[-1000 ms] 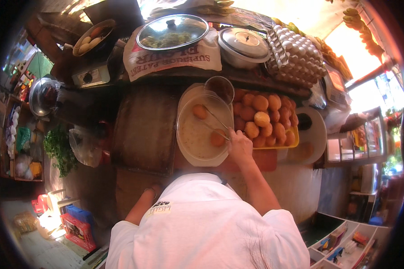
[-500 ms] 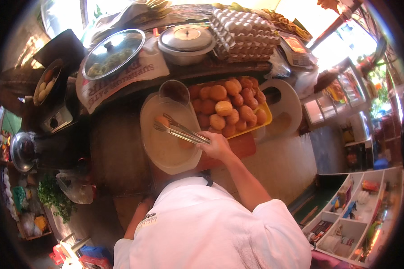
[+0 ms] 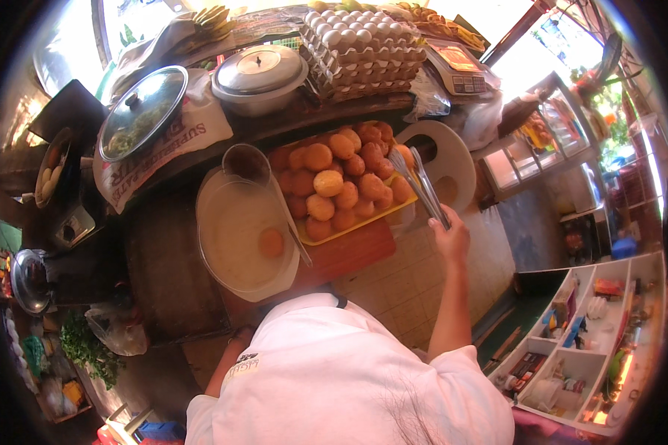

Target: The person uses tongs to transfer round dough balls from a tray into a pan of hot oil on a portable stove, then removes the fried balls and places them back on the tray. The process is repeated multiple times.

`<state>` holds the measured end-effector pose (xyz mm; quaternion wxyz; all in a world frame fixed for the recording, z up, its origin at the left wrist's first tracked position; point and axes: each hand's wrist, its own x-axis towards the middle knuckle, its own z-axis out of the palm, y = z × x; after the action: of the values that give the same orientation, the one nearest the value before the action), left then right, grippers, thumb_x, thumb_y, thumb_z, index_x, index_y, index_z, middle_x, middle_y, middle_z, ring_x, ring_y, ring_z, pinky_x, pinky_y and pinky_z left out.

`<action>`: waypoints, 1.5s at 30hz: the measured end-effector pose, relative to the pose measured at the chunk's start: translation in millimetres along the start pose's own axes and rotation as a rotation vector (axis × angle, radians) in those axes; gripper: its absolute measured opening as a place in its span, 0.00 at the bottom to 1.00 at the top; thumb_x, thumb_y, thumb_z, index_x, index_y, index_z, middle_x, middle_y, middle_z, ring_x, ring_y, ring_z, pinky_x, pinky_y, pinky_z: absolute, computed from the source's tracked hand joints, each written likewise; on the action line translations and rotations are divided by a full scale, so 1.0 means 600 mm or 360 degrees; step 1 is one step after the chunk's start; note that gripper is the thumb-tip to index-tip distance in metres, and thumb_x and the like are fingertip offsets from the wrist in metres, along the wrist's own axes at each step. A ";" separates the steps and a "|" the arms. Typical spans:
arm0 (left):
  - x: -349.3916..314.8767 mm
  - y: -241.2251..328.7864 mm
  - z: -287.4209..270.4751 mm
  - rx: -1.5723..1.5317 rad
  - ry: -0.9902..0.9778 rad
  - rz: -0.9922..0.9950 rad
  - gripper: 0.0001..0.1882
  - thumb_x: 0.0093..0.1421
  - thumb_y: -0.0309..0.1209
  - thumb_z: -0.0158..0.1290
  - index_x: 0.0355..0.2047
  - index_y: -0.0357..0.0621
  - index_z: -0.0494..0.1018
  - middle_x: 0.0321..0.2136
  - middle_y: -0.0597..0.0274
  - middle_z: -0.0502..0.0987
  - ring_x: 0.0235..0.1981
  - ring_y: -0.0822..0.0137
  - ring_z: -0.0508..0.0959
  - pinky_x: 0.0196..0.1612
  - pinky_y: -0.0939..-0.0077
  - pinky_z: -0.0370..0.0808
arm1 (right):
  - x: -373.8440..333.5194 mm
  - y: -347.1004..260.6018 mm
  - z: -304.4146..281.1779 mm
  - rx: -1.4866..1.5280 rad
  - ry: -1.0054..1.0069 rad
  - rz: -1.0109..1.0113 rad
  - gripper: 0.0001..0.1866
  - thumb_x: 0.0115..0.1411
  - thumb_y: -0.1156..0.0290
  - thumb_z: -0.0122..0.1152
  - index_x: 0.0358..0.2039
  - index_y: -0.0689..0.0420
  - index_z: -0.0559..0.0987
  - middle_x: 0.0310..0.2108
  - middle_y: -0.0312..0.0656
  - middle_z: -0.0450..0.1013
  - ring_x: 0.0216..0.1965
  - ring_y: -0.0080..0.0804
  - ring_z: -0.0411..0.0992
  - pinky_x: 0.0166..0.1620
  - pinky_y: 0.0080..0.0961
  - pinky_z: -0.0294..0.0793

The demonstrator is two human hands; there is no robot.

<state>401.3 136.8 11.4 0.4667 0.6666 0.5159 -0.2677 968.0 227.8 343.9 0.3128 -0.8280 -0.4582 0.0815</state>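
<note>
My right hand (image 3: 451,231) grips metal tongs (image 3: 427,190) at the right end of a yellow tray (image 3: 341,234). Between the tong tips sits one orange, egg-shaped piece (image 3: 403,157). The tray is heaped with similar orange rounded pieces (image 3: 346,195). To its left stands an oval whitish basin (image 3: 223,263) of pale, cloudy liquid, with a single orange ball (image 3: 271,242) in it. A long-handled round ladle or strainer (image 3: 247,164) lies across the basin's rim. My left hand (image 3: 242,337) is low beside my body, its fingers hidden.
Behind the tray are a lidded pot (image 3: 260,78), stacked cartons of white eggs (image 3: 364,55), and a glass-lidded pan (image 3: 142,115) on a printed sack. A white container with a cut-out (image 3: 460,167) stands right of the tray. A divided white drawer (image 3: 571,371) is at the lower right.
My right hand has carried the tongs from over the basin rightward to the tray's right end. The ball in the basin now shows uncovered. The whole view has shifted somewhat.
</note>
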 end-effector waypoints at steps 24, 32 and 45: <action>0.024 0.145 -0.007 -0.0021 -0.0002 -0.0107 0.20 0.59 0.43 0.49 0.44 0.43 0.78 0.47 0.44 0.76 0.50 0.48 0.76 0.51 0.59 0.73 | 0.101 0.149 -0.022 -0.0248 -0.0382 0.0103 0.27 0.50 0.66 0.68 0.52 0.53 0.76 0.42 0.51 0.77 0.45 0.46 0.76 0.47 0.36 0.74; 0.020 0.161 -0.011 -0.0033 -0.0014 -0.0130 0.21 0.59 0.43 0.49 0.44 0.43 0.78 0.48 0.44 0.76 0.50 0.48 0.76 0.51 0.58 0.73 | 0.119 0.201 -0.019 0.0301 -0.0371 0.0273 0.26 0.50 0.64 0.68 0.50 0.57 0.77 0.39 0.51 0.78 0.39 0.39 0.78 0.44 0.31 0.74; 0.034 0.180 -0.021 -0.0026 -0.0011 -0.0130 0.21 0.60 0.44 0.48 0.45 0.43 0.78 0.48 0.44 0.75 0.50 0.48 0.76 0.51 0.58 0.73 | 0.135 0.201 -0.036 0.0183 -0.0571 0.0353 0.23 0.51 0.67 0.68 0.49 0.55 0.78 0.34 0.48 0.79 0.35 0.34 0.77 0.41 0.29 0.73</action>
<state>507.6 153.6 37.2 0.4626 0.6403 0.5432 -0.2846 1108.4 237.3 302.1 0.2621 -0.8264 -0.4071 0.2875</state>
